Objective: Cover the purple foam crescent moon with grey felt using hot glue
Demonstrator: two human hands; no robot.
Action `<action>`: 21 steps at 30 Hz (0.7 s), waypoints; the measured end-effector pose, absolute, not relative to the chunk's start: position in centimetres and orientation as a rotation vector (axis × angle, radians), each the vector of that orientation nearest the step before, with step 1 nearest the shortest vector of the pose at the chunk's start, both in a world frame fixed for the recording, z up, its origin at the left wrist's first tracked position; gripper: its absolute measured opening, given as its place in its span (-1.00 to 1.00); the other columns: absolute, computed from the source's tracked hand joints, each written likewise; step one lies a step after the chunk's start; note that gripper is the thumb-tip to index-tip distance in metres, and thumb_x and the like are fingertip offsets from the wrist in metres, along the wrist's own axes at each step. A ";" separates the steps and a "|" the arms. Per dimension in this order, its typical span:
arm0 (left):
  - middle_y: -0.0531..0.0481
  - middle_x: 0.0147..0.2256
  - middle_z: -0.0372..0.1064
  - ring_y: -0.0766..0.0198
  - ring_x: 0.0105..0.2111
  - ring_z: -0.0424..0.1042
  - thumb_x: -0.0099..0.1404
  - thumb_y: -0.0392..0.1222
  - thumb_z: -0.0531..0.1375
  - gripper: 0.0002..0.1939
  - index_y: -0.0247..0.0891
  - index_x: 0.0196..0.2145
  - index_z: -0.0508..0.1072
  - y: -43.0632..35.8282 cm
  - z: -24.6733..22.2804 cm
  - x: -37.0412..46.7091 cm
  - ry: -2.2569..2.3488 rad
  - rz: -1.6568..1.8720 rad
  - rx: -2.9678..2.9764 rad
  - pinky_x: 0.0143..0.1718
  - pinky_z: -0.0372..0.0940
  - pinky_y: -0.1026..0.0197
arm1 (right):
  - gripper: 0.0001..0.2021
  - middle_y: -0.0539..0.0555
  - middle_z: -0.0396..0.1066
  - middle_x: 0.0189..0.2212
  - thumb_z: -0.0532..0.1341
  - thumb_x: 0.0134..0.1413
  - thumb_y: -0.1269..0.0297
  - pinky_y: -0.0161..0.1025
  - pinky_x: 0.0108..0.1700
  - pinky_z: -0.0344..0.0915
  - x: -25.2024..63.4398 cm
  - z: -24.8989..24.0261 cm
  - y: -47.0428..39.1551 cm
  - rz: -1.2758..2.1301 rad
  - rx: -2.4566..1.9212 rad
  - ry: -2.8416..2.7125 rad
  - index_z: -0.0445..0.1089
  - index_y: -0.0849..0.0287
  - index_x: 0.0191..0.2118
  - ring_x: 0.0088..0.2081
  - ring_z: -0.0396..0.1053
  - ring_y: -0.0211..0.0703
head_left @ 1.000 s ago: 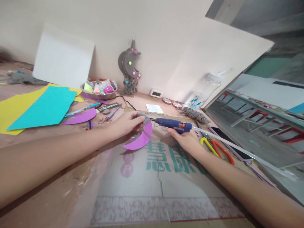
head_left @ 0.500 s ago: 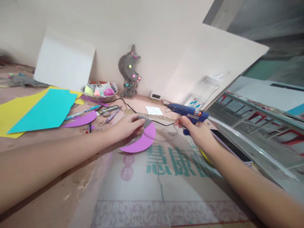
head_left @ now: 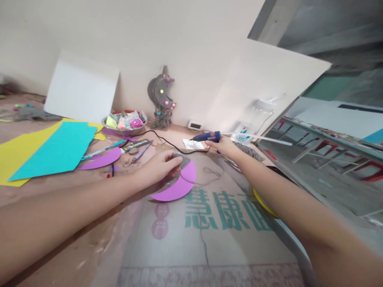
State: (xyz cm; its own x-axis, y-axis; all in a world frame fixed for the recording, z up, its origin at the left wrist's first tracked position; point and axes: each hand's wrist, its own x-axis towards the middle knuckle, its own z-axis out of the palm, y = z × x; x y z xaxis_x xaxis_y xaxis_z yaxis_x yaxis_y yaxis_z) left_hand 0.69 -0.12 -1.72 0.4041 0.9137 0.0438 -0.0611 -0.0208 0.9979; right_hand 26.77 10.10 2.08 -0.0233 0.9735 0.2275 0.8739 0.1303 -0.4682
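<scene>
My left hand [head_left: 166, 165] is closed over grey cord [head_left: 183, 160] at the upper end of a purple paper crescent [head_left: 176, 187], pressing it there. A thin loose strand of the cord trails right across the plastic-covered board. Farther back, my right hand [head_left: 227, 146] grips a blue hot glue gun [head_left: 209, 137], its fingers wrapped round the handle. The gun's nozzle points left, over a small white paper square [head_left: 190, 144], and a clear glue stick [head_left: 263, 138] juts out of its back end. Whether the nozzle touches the paper I cannot tell.
Left lie turquoise card [head_left: 56, 147], yellow card [head_left: 24, 139], a purple paper piece [head_left: 103, 158] and pens. Behind are a bowl of clay packets [head_left: 136, 129], a grey moon ornament [head_left: 163, 97], a small clock [head_left: 195, 125] and a clear bottle [head_left: 254, 117]. A black cable crosses the table.
My right hand has carried the glue gun back and left, down from above the table to the white paper square. My left hand stays on the crescent.
</scene>
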 end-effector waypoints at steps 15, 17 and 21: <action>0.16 -0.61 0.11 0.49 -0.70 0.01 0.25 -0.04 0.09 -0.75 -0.21 -0.47 0.19 -0.1 -1.6 0.6 0.849 0.905 1.403 -0.73 -0.08 0.39 | -0.53 0.18 0.45 -0.09 0.18 0.03 0.00 -0.16 -0.07 0.28 28.4 2.6 7.5 0.102 -1.794 -2.201 0.37 0.23 -0.01 -0.10 0.40 0.03; 0.16 -0.62 0.11 0.49 -0.71 0.01 0.26 -0.04 0.09 -0.75 -0.21 -0.47 0.19 -0.1 -1.6 0.5 0.844 0.901 1.406 -0.73 -0.08 0.39 | -0.48 0.21 0.41 -0.02 0.17 0.05 -0.01 -0.11 -0.01 0.26 28.5 2.5 7.2 0.073 -1.809 -2.204 0.33 0.23 0.05 -0.04 0.38 0.08; 0.16 -0.61 0.12 0.50 -0.70 0.03 0.25 -0.06 0.10 -0.77 -0.22 -0.47 0.21 0.0 -1.5 0.4 0.840 0.884 1.424 -0.70 -0.04 0.39 | -0.51 0.19 0.38 0.02 0.15 0.08 0.02 -0.11 0.03 0.24 28.6 2.2 7.1 0.020 -1.793 -2.225 0.32 0.19 0.08 0.02 0.35 0.06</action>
State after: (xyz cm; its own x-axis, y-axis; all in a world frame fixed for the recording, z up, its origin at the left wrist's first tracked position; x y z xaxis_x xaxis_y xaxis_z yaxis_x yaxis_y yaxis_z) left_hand 0.45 -0.03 -1.54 0.4504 0.8920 0.0380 -0.0080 -0.0385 0.9992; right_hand 28.65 7.15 2.19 -0.1885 0.9594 0.2096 0.9555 0.2285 -0.1864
